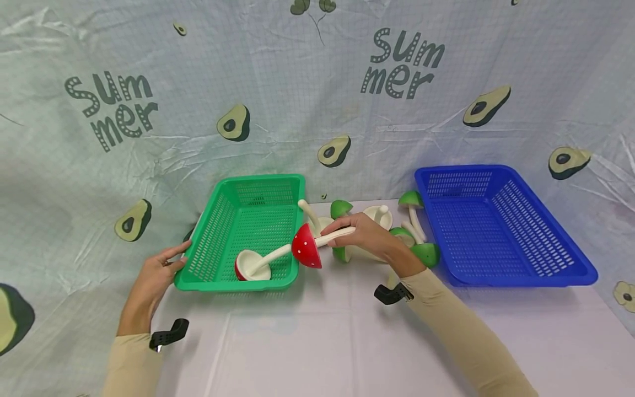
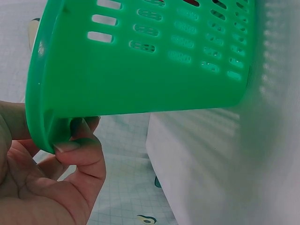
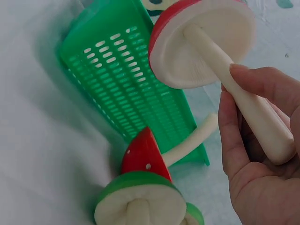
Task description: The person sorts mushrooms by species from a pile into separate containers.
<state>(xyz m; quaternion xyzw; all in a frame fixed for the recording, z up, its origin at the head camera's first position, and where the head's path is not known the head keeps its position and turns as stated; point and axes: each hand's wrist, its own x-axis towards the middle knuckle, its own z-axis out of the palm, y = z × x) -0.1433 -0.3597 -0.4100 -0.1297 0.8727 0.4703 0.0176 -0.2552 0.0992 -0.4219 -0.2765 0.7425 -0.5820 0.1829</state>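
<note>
My right hand (image 1: 369, 237) grips a toy mushroom (image 1: 306, 248) by its pale stem, the red white-dotted cap pointing left. In the head view that cap overlaps the right rim of the green basket (image 1: 223, 286). Inside the basket, near its front, lies another red mushroom (image 1: 254, 266), stem slanting up to the right. My left hand (image 1: 156, 278) holds the basket's left rim, thumb and fingers curled round it in the left wrist view. Beside the basket, a red-capped mushroom (image 3: 143, 157) and a green-capped mushroom (image 3: 140, 201) show in the right wrist view.
Several green mushrooms (image 1: 425, 254) lie in a loose group between the baskets, partly behind my right hand. A blue basket (image 1: 526, 280) stands on the right. Behind the white table (image 1: 297, 342) hangs an avocado-printed cloth (image 1: 278, 82).
</note>
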